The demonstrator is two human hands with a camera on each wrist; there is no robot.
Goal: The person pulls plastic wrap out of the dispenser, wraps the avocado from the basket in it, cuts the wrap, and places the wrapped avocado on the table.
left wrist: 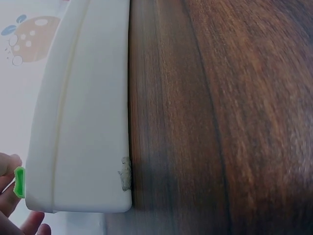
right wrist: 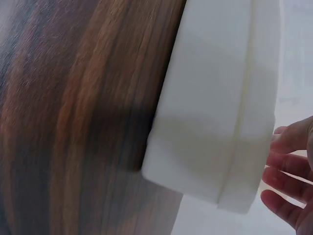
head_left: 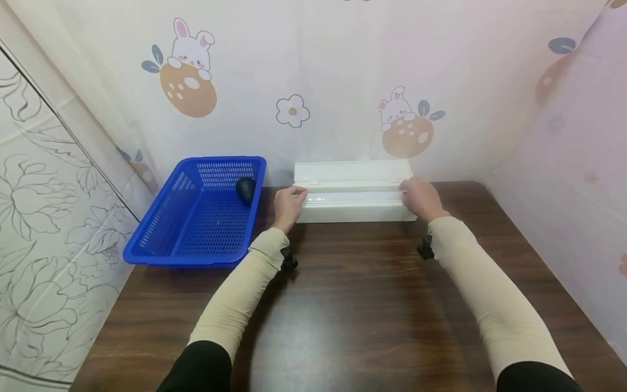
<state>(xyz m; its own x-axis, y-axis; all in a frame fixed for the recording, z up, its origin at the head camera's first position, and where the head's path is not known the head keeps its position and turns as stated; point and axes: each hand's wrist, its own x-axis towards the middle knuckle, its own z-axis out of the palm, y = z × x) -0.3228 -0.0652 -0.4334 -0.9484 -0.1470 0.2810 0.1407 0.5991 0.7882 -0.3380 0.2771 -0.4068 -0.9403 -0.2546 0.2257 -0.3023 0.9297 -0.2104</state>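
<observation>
A long white box (head_left: 356, 213) lies across the far side of the table, its lid (head_left: 350, 171) raised toward the wall. Glossy clear material shows inside its opening. At the box's left end my left hand (head_left: 288, 207) pinches the lid's front edge between thumb and fingers. My right hand (head_left: 423, 199) holds the opposite end of that edge, its fingers curled. In the left wrist view a small green piece (left wrist: 19, 182) sits at the box end, beside the left fingers (left wrist: 9, 164). The right fingers (right wrist: 287, 182) are at the box's upper side; their exact contact is partly hidden.
To the left stands a blue plastic basket (head_left: 188, 260) with slotted walls, holding a dark rounded object (head_left: 245, 189). The brown wood-grain table (head_left: 343, 316) extends toward me. Patterned curtains (head_left: 338, 71) hang close behind the box and at both sides.
</observation>
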